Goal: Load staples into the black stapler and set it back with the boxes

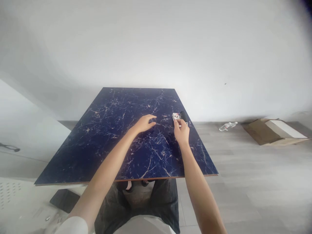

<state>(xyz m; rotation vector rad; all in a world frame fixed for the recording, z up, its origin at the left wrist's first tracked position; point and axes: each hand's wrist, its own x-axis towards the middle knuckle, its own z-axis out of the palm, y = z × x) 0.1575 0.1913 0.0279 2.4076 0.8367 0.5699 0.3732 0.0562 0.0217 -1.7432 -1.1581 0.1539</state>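
My right hand (181, 130) is closed on a small white box (175, 115) with dark and reddish print, near the right edge of the blue marble-patterned tabletop (107, 139). My fingers hide part of the box. Right behind it is a black object (184, 116), whose kind I cannot make out. Over the middle of the tabletop is my left hand (145, 123), its thumb and fingers apart and nothing between them. It points toward the box, with a stretch of tabletop between the two.
A pale wall (156, 48) stands behind the table. On the grey floor to the right lie a clear plastic bottle (225, 126) and an open cardboard box (260, 131). At lower left, a dark flat object (64, 200) sits below table height. A dark cable (9, 148) shows at far left.
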